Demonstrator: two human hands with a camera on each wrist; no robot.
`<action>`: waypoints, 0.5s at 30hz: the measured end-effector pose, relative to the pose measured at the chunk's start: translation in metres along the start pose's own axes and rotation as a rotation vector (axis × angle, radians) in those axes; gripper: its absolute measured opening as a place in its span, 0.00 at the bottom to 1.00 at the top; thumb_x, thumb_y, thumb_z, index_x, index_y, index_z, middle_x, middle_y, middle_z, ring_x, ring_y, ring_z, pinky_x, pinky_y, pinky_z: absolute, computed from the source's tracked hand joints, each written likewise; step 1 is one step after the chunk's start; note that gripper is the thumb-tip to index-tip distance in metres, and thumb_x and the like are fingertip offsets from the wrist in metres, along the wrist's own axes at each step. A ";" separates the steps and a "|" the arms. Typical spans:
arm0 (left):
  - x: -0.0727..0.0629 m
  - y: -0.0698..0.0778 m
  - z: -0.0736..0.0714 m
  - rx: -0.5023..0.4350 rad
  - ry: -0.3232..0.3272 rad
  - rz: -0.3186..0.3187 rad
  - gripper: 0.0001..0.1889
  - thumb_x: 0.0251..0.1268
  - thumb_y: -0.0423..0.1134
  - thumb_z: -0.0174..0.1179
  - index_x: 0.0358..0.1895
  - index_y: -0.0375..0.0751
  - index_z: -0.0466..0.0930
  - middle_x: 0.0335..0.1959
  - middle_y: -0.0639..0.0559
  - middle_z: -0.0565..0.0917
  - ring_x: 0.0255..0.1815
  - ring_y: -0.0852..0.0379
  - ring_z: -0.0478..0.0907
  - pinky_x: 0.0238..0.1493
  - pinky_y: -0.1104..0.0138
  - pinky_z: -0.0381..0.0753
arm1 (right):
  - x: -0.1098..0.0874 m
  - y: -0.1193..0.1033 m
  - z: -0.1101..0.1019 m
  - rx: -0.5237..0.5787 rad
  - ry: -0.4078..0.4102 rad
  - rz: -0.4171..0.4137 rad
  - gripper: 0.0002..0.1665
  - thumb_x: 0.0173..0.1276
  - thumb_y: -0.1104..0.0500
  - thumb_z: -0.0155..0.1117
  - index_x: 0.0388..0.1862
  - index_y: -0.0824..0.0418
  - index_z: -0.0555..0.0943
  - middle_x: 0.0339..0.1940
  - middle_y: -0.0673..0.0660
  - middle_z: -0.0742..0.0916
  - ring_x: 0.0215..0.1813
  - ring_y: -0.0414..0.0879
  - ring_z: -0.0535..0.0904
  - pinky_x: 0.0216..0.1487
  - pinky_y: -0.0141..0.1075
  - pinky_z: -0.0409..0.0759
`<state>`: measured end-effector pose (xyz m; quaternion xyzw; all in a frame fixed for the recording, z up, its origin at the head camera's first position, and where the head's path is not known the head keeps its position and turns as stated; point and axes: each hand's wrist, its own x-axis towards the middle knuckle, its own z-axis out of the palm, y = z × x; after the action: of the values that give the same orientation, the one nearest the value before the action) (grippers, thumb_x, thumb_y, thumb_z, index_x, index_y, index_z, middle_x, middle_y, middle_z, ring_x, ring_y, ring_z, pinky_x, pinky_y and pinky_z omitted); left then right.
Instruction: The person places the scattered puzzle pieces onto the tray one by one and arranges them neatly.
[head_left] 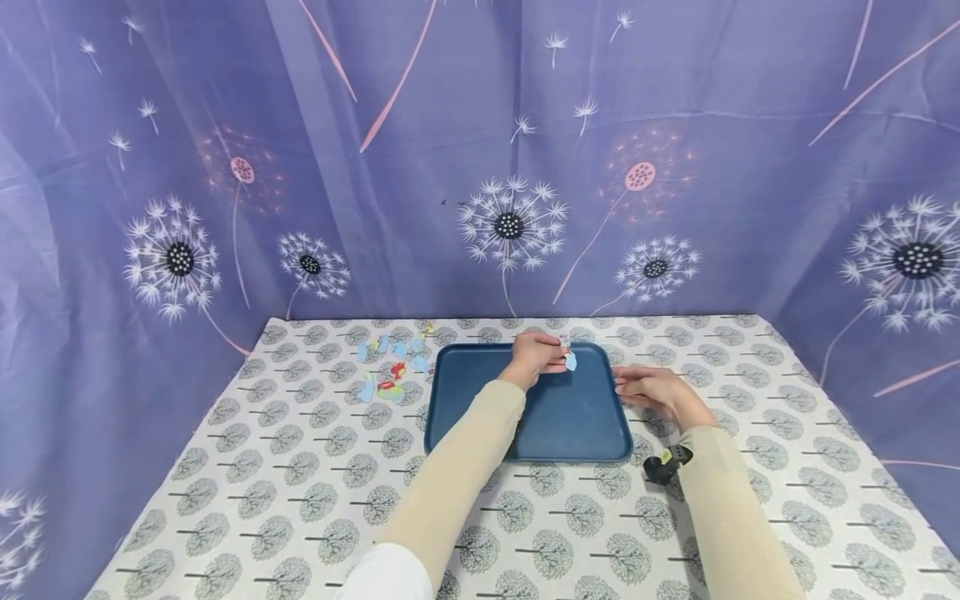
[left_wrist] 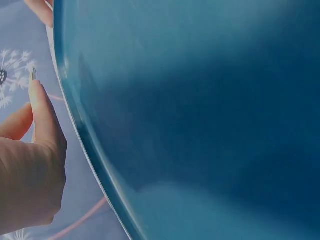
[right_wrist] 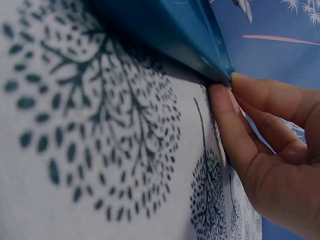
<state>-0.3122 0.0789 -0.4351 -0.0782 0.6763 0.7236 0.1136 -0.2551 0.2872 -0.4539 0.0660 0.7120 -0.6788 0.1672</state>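
Note:
Over the far right part of the dark blue tray (head_left: 480, 417), my left hand (head_left: 534, 357) pinches a small flat light-blue piece (head_left: 572, 362) with a bit of red, like a puzzle piece. In the left wrist view the left hand (left_wrist: 37, 170) appears beside the tray's curved rim (left_wrist: 92, 155), its thumb and fingers brought together. My right hand (head_left: 656, 390) is at the tray's right side. The right wrist view shows its thumb and finger (right_wrist: 260, 95) gripping the tray's rim (right_wrist: 220, 50) at a corner.
Left of the tray lie several small flat pieces, among them light-blue ones (head_left: 367, 388) and red ones (head_left: 398, 370). A black device (head_left: 667, 463) is strapped at the right wrist. The tree-print cloth (head_left: 300, 508) covers the table, and a purple dandelion curtain (head_left: 405, 208) hangs behind it.

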 end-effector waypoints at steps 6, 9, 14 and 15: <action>-0.002 0.001 0.018 0.030 0.032 -0.043 0.11 0.55 0.18 0.63 0.42 0.24 0.81 0.34 0.34 0.85 0.35 0.41 0.85 0.30 0.63 0.89 | 0.002 -0.002 0.000 0.013 -0.004 0.007 0.37 0.63 0.77 0.57 0.70 0.77 0.57 0.46 0.58 0.83 0.41 0.39 0.83 0.53 0.34 0.83; -0.001 -0.001 0.025 0.038 0.055 -0.070 0.10 0.53 0.17 0.64 0.40 0.23 0.81 0.32 0.33 0.85 0.36 0.40 0.85 0.31 0.62 0.89 | 0.002 -0.001 -0.001 0.007 -0.015 0.006 0.37 0.63 0.77 0.57 0.70 0.78 0.56 0.46 0.57 0.83 0.41 0.39 0.83 0.53 0.33 0.83; 0.004 -0.009 0.033 0.020 0.071 -0.099 0.11 0.49 0.15 0.64 0.38 0.22 0.81 0.31 0.32 0.85 0.34 0.39 0.85 0.28 0.61 0.88 | 0.003 0.001 -0.002 0.002 -0.022 0.008 0.38 0.62 0.78 0.57 0.70 0.78 0.57 0.47 0.58 0.83 0.42 0.40 0.83 0.54 0.34 0.82; 0.005 -0.011 0.034 0.023 0.070 -0.104 0.11 0.50 0.15 0.64 0.39 0.22 0.81 0.30 0.32 0.85 0.33 0.40 0.85 0.27 0.62 0.88 | 0.003 0.001 -0.002 0.004 -0.021 0.009 0.38 0.62 0.78 0.57 0.70 0.78 0.57 0.48 0.59 0.83 0.42 0.40 0.83 0.54 0.34 0.82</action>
<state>-0.3129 0.1137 -0.4445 -0.1373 0.6832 0.7056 0.1282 -0.2574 0.2887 -0.4560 0.0623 0.7085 -0.6801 0.1776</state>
